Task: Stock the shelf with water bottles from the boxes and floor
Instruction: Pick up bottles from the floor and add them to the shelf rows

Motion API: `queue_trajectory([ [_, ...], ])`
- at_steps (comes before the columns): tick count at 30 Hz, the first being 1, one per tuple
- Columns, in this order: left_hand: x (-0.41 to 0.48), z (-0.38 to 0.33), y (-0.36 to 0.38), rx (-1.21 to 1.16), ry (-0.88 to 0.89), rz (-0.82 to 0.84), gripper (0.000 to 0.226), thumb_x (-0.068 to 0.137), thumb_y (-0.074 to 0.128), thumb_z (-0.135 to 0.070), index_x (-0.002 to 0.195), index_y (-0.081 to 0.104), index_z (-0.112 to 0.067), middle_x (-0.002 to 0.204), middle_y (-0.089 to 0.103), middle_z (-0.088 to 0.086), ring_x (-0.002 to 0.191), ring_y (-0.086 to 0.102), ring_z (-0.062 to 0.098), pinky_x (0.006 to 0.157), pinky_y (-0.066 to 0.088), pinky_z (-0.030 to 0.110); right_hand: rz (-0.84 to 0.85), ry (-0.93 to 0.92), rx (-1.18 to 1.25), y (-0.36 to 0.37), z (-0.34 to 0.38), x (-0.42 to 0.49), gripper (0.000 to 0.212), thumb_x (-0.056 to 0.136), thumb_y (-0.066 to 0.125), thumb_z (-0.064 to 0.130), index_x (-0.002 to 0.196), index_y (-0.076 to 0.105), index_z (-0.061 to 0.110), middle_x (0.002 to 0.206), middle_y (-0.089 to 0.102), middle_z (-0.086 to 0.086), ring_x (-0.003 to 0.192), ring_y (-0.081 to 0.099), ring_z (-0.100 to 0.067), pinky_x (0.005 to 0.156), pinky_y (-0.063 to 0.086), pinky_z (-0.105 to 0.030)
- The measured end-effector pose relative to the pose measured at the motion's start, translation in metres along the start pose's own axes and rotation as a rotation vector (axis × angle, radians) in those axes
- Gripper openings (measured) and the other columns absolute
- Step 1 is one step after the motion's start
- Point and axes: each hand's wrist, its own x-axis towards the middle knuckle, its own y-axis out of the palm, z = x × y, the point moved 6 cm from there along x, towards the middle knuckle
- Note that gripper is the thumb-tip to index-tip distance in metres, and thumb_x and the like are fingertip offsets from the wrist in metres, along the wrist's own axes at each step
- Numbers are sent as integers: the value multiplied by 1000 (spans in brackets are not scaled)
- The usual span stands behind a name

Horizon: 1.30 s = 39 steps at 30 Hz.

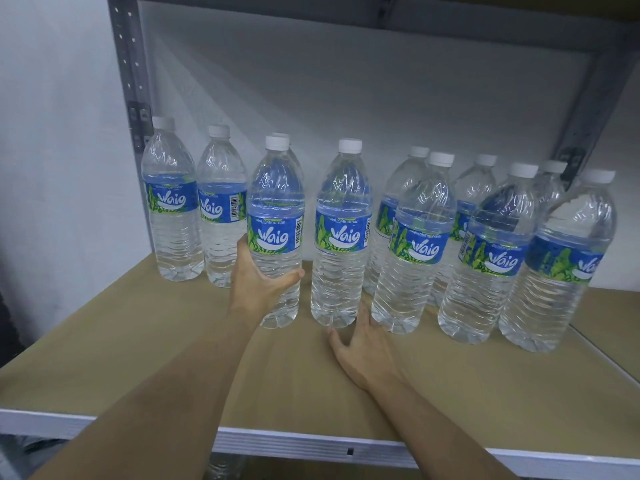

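Several clear water bottles with white caps and blue labels stand upright on the tan shelf board. My left hand grips the lower body of one bottle, whose base rests on the board. Just right of it stands another bottle. My right hand lies low on the board at that bottle's base, fingers spread and relaxed, fingertips touching or almost touching its bottom right side. More bottles stand behind and to the right, such as the one at the far right.
A grey metal upright frames the shelf on the left, another upright slants at the right. The white front rail runs along the board's near edge. Bare board lies in front of the bottles. A white wall stands behind.
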Motion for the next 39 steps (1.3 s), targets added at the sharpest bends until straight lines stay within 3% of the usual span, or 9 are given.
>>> queue_trajectory([
  [8,4,5,0,-13,6,28,100,57,93,-30,135,32,-27,125,56,-9,118,52,10,101,40,28,-4,11,-29,-4,2,-2,75,90,51,55,150,24,19,136,54,-7,124,52,-25,97,42,-35],
  [14,1,3,1,-1,-33,55,99,60,92,-26,137,29,-24,123,54,-11,114,50,6,96,37,23,7,26,-32,-4,2,-2,75,90,49,55,150,23,18,134,56,-8,119,55,-26,94,46,-37],
  [20,-19,15,-2,158,-187,132,86,69,85,-33,135,34,-11,125,47,-5,113,46,11,94,38,27,-53,25,-51,-22,12,-10,75,95,45,48,154,16,13,117,64,-15,103,63,-34,79,48,-38],
  [22,-34,22,-5,250,-292,189,88,67,82,-44,135,38,-9,129,51,3,118,52,21,96,43,34,-88,14,-79,-31,17,-17,66,97,41,47,150,26,12,105,67,-14,96,65,-34,75,49,-38],
  [24,-49,22,-12,385,-363,202,77,76,77,-35,137,39,-4,132,50,13,123,49,33,97,42,39,-96,-26,-151,-43,25,-25,48,98,39,42,135,46,12,103,67,-12,96,66,-32,75,49,-38],
  [28,-69,-9,-33,585,-241,73,39,81,66,-20,111,52,1,111,53,20,106,51,39,81,38,39,-71,-91,-319,-78,40,-47,32,96,40,30,117,60,17,113,65,-6,101,66,-28,78,49,-34],
  [33,-105,-67,-24,425,-240,342,10,84,64,-15,84,55,-18,82,62,-2,84,61,24,77,48,32,65,-33,-335,-120,31,-88,33,94,45,27,122,60,19,123,62,-4,108,64,-27,89,49,-35],
  [37,-154,-121,-16,494,-172,574,9,89,61,-23,80,61,-22,82,62,-8,86,58,16,69,41,24,308,18,-283,-149,10,-140,40,93,49,25,132,53,19,129,60,-8,115,58,-28,95,48,-35],
  [39,-185,-144,-12,541,-175,688,9,91,61,-25,82,60,-23,85,60,-7,90,57,15,74,42,23,380,27,-306,-167,0,-173,42,93,52,27,133,52,19,131,59,-9,117,56,-29,97,46,-36],
])
